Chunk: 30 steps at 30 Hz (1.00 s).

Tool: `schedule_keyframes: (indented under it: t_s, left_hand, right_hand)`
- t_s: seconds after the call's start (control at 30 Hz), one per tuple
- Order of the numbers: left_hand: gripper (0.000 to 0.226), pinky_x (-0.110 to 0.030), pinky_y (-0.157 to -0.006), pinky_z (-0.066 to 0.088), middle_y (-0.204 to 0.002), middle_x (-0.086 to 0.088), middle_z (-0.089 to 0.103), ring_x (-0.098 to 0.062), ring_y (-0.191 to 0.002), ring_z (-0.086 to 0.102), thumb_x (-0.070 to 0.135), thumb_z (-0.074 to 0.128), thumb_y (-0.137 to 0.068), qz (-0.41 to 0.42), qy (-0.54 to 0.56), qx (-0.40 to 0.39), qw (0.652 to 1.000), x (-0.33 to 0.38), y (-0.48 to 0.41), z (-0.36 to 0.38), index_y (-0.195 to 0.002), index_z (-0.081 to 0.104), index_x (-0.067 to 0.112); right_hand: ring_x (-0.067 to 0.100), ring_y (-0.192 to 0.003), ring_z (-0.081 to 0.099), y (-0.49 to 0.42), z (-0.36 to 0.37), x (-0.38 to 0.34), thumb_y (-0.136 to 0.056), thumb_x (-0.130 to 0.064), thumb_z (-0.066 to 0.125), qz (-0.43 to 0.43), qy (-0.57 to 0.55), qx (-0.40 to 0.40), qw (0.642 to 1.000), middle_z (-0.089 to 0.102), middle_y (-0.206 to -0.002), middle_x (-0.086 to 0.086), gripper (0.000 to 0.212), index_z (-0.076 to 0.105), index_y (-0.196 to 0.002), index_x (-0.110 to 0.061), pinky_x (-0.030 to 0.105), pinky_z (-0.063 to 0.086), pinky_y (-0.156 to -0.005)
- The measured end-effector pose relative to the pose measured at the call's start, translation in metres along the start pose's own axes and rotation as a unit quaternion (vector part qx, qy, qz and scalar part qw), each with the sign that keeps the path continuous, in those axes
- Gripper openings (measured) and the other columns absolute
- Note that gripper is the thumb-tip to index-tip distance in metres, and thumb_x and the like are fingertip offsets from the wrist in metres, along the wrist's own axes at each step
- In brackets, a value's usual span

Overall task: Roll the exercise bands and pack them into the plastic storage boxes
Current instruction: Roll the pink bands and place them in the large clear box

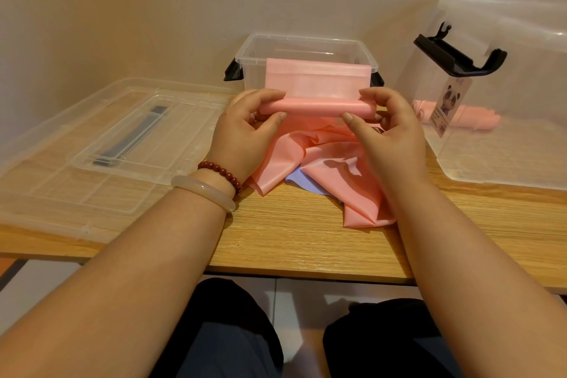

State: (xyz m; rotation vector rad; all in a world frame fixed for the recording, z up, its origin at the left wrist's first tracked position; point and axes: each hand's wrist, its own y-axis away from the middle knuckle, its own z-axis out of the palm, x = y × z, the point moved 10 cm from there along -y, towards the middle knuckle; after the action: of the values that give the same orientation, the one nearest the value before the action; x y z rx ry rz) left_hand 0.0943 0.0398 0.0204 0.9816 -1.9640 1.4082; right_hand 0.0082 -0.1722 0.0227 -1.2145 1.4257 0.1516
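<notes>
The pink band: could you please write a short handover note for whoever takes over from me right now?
Left hand and right hand each grip an end of the pink roll, held above the table.
Its loose tail lies crumpled on the table, over a purple band.
Done: pink bands lie in the big box, right.
Left: finish this roll, pack it, then roll the purple band. Small box behind stands open.
</notes>
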Motion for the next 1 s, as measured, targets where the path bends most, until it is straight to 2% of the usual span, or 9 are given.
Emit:
schedule_keyframes:
  t_s: [0.1, 0.2, 0.3, 0.43, 0.5, 0.6, 0.7, 0.87, 1.0]
  left_hand:
    - [0.027, -0.004, -0.078, 0.045, -0.112, 0.009, 0.055, 0.007, -0.094, 0.053, 0.018, 0.064, -0.091, -0.012, 0.001, -0.003, 1.000, -0.0018, 0.0003, 0.0004, -0.114, 0.061, 0.032]
    - [0.028, -0.017, -0.083, 0.051, -0.109, 0.012, 0.058, -0.004, -0.098, 0.057, 0.023, 0.065, -0.091, -0.024, 0.024, -0.006, 0.999, -0.0033, 0.0013, 0.0006, -0.112, 0.057, 0.039]
    - [0.031, -0.017, -0.083, 0.052, -0.105, 0.021, 0.055, 0.001, -0.096, 0.057, 0.020, 0.068, -0.089, -0.023, 0.044, -0.006, 0.999, -0.0021, 0.0015, 0.0000, -0.112, 0.057, 0.037]
    - [0.036, -0.013, -0.087, 0.049, -0.115, 0.009, 0.054, -0.004, -0.102, 0.057, 0.014, 0.071, -0.085, -0.011, 0.042, -0.014, 0.999, -0.0001, 0.0006, 0.0019, -0.112, 0.058, 0.034]
    - [0.034, -0.009, -0.086, 0.047, -0.115, 0.007, 0.054, -0.001, -0.100, 0.055, 0.012, 0.069, -0.086, -0.004, 0.026, -0.010, 1.000, 0.0006, 0.0000, 0.0011, -0.112, 0.060, 0.032]
    - [0.031, -0.005, -0.081, 0.044, -0.112, 0.007, 0.056, 0.004, -0.094, 0.053, 0.013, 0.067, -0.088, -0.010, 0.010, -0.003, 1.000, -0.0012, -0.0001, -0.0003, -0.113, 0.061, 0.030]
    - [0.029, -0.009, -0.081, 0.047, -0.110, 0.008, 0.058, -0.001, -0.094, 0.054, 0.017, 0.066, -0.089, -0.011, 0.009, -0.005, 1.000, -0.0015, 0.0007, 0.0001, -0.111, 0.060, 0.033]
    - [0.034, -0.014, -0.084, 0.051, -0.109, 0.014, 0.057, -0.002, -0.098, 0.058, 0.019, 0.069, -0.087, -0.021, 0.047, -0.007, 0.999, -0.0007, 0.0014, -0.0005, -0.113, 0.057, 0.036]
    - [0.040, -0.014, -0.086, 0.051, -0.117, 0.006, 0.056, -0.003, -0.100, 0.058, 0.013, 0.070, -0.085, -0.014, 0.046, -0.015, 0.999, 0.0004, 0.0014, 0.0014, -0.115, 0.056, 0.036]
  right_hand:
    - [0.009, -0.102, 0.058, -0.0002, 0.0001, 0.0004, -0.087, -0.021, 0.070, 0.000, 0.009, 0.000, 1.000, 0.058, -0.120, -0.006, 0.034, 0.059, -0.117, -0.031, 0.031, 0.056, -0.083]
    - [0.005, -0.095, 0.057, -0.0001, -0.0020, -0.0004, -0.089, -0.021, 0.067, 0.000, 0.015, 0.010, 1.000, 0.060, -0.114, -0.009, 0.027, 0.061, -0.115, -0.026, 0.031, 0.055, -0.081]
    - [0.002, -0.092, 0.056, -0.0003, -0.0023, -0.0003, -0.090, -0.023, 0.066, 0.000, 0.014, 0.013, 1.000, 0.060, -0.111, -0.010, 0.024, 0.062, -0.114, -0.025, 0.028, 0.054, -0.080]
    - [0.003, -0.094, 0.057, -0.0004, -0.0019, -0.0003, -0.091, -0.025, 0.065, -0.001, 0.014, 0.015, 1.000, 0.059, -0.107, -0.013, 0.022, 0.061, -0.113, -0.028, 0.028, 0.054, -0.080]
    - [0.002, -0.093, 0.057, -0.0004, -0.0020, -0.0002, -0.091, -0.026, 0.065, 0.000, 0.011, 0.014, 1.000, 0.058, -0.105, -0.015, 0.022, 0.061, -0.112, -0.028, 0.026, 0.054, -0.079]
    - [0.001, -0.093, 0.057, -0.0003, -0.0013, -0.0011, -0.089, -0.025, 0.069, -0.007, 0.002, 0.007, 1.000, 0.059, -0.110, -0.010, 0.028, 0.061, -0.115, -0.026, 0.020, 0.053, -0.076]
    - [0.007, -0.099, 0.057, -0.0007, -0.0001, -0.0004, -0.083, -0.023, 0.075, -0.008, 0.000, 0.001, 1.000, 0.057, -0.118, -0.006, 0.036, 0.059, -0.114, -0.029, 0.020, 0.053, -0.078]
    - [0.009, -0.094, 0.058, -0.0017, -0.0016, -0.0009, -0.086, -0.023, 0.071, -0.013, 0.016, 0.010, 1.000, 0.061, -0.110, -0.006, 0.022, 0.062, -0.106, -0.028, 0.021, 0.052, -0.075]
    - [0.007, -0.093, 0.058, -0.0018, -0.0014, 0.0024, -0.087, -0.027, 0.070, -0.004, 0.008, 0.009, 1.000, 0.062, -0.109, -0.005, 0.020, 0.063, -0.106, -0.026, 0.019, 0.051, -0.074]
